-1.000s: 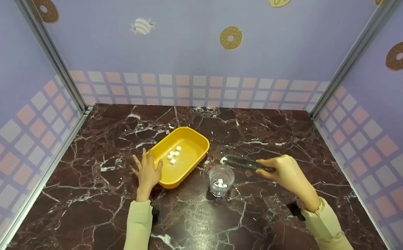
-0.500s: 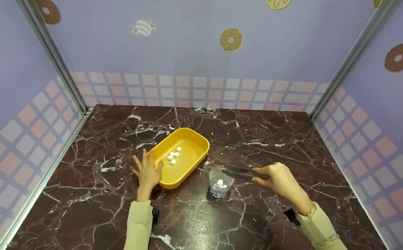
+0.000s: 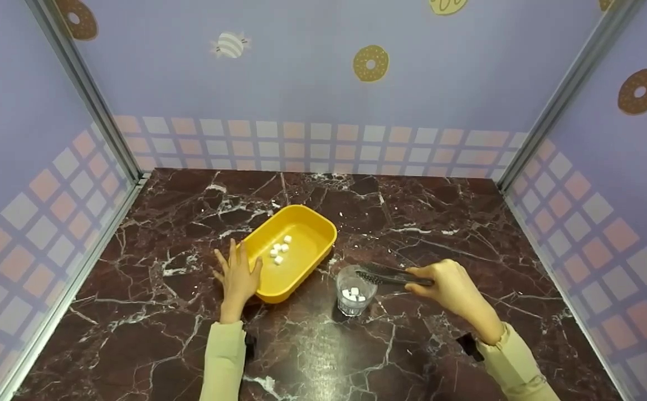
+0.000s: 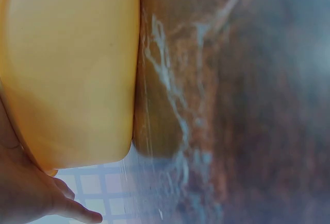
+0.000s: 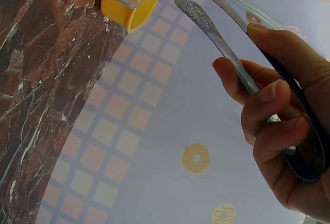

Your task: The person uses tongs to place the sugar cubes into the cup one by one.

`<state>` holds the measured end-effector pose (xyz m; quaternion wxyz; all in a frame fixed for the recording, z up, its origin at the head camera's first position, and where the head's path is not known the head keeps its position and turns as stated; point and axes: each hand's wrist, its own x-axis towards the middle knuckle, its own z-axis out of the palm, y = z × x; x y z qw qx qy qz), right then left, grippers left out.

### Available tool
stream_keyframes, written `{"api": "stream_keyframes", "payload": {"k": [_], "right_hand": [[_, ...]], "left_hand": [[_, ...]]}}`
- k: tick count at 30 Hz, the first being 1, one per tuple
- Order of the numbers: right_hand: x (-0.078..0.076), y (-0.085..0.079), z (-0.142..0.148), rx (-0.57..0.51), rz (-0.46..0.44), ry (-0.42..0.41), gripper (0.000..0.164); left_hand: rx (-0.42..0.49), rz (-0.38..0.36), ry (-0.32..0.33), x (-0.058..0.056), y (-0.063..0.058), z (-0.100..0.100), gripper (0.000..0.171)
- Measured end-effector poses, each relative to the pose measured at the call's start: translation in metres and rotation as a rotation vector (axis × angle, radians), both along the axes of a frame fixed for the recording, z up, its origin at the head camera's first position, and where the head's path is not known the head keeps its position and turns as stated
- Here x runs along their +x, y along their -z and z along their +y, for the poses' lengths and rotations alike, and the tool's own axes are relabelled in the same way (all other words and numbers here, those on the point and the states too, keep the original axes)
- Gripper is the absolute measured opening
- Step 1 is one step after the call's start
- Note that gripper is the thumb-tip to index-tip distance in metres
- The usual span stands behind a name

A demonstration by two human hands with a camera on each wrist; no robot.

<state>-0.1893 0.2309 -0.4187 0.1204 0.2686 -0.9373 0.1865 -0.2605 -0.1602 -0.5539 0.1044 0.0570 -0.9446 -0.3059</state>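
My left hand (image 3: 239, 278) rests, fingers spread, on the near left end of a yellow rectangular tub (image 3: 273, 288); the left wrist view shows it at the wall of the tub (image 4: 72, 74). Several small white cubes (image 3: 278, 260) lie on the tub's floor. In my right hand (image 3: 448, 287) I grip metal tongs (image 3: 393, 275) with perforated tips. Those tips are over the rim of a clear cup (image 3: 351, 309) holding several white cubes (image 3: 354, 291). Seen from the right wrist, the tongs' arms (image 5: 219, 38) stand apart with nothing between them.
Everything stands on a dark red marbled tabletop (image 3: 161, 334). Tiny white crumbs are scattered around the tub. Lilac panels with printed doughnuts (image 3: 371, 63) enclose the back and both sides, joined by metal corner posts (image 3: 86, 94).
My right hand has brought the tongs left and toward me, over the cup. The white cube they held has dropped into the cup, and their tips have parted. The left hand stays put.
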Motion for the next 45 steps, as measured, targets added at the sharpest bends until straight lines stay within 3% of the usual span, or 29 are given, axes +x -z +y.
{"api": "stream_keyframes", "payload": {"k": [16,33,38,45], "right_hand": [[-0.012,-0.02,-0.012,-0.02,0.037,0.03,0.031],[-0.051,-0.058,-0.065,0.002,0.197,-0.009,0.028],[-0.065,-0.062,-0.084,0.016,0.182,0.003,0.03],[-0.087,-0.054,-0.113,0.063,0.124,0.011,0.03]], "left_hand": [[0.007,0.004,0.003,0.0,0.0,0.0,0.06],[0.007,0.003,-0.004,0.0,0.001,-0.001,0.061],[0.002,0.012,-0.007,0.0,0.001,0.0,0.06],[-0.003,0.011,-0.003,0.0,0.0,-0.001,0.06]]}}
